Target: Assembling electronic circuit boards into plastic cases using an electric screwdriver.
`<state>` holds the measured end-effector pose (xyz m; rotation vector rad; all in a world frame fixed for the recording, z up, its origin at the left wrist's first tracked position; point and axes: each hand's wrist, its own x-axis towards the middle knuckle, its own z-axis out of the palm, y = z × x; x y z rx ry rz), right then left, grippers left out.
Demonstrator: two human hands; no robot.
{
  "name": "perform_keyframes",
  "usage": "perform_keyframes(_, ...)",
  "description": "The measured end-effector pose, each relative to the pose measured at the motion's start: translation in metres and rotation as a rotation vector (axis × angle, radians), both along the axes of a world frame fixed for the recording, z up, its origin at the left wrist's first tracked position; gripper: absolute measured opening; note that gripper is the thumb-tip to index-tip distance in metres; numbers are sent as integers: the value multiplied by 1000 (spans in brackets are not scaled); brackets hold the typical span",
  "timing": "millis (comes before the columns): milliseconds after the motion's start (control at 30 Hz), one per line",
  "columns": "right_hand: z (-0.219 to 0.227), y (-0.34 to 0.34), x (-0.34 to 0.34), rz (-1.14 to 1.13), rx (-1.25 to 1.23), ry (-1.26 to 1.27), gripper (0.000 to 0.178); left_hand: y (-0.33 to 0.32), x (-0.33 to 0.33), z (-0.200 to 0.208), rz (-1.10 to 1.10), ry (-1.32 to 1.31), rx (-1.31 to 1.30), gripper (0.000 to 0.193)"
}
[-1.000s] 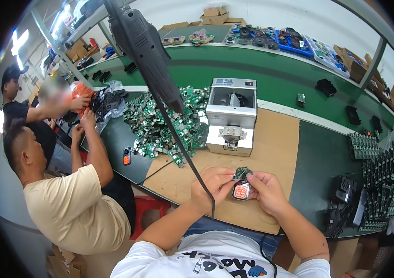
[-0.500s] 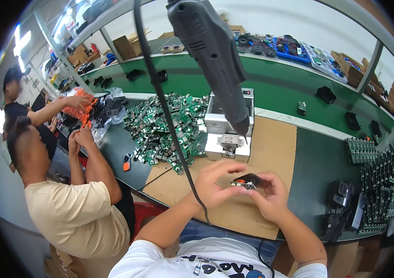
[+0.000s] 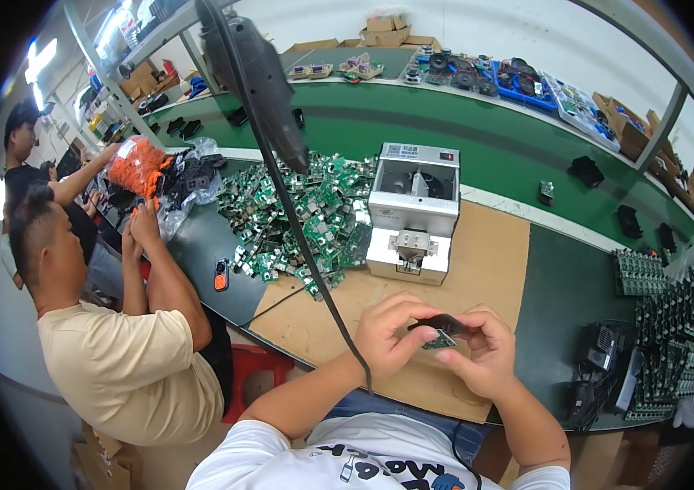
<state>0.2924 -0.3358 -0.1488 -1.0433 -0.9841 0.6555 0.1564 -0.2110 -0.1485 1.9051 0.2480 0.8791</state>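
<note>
My left hand (image 3: 388, 335) and my right hand (image 3: 482, 351) meet above the cardboard mat (image 3: 478, 261), close to my chest. Between their fingertips they hold a small green circuit board (image 3: 438, 341) together with a black plastic part (image 3: 443, 324) on top of it. A hanging black electric screwdriver (image 3: 261, 77) dangles in front of me at upper left, and its cable (image 3: 314, 269) runs down past my left wrist. Neither hand touches the screwdriver.
A white box-shaped screw feeder (image 3: 411, 211) stands on the mat ahead. A heap of green circuit boards (image 3: 298, 214) lies to its left. Racks of boards (image 3: 673, 335) stand at right. A person in a beige shirt (image 3: 118, 359) works at my left beside another person.
The view has tilted, so the screwdriver swung from right of centre to upper left. My hands stay together on the board; the black part now covers it.
</note>
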Motion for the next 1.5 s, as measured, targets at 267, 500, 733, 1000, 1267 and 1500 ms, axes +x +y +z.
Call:
perform_keyframes(267, 3, -9, 0, -176, 18, -438, 26, -19, 4, -13, 64, -218, 56, 20)
perform_keyframes(500, 2, -7, 7, 27, -264, 90, 23, -13, 1, -32, 75, 5, -146, 20)
perform_keyframes(733, -18, 15, 24, 69, -281, 561, 15, 73, 0, 105, 727, -873, 208, 41)
perform_keyframes(1000, -26, 15, 35, -60, -358, 754, 23, 71, 81, 168, -595, -235, -432, 28)
perform_keyframes(1267, -34, 15, 33, 164, -174, 1151, 32, 87, 88, 100, 1, -43, -386, 25)
perform_keyframes(1500, -34, 17, 21, 152, -378, 985, 51, 49, 46, 84, -354, -375, -709, 49)
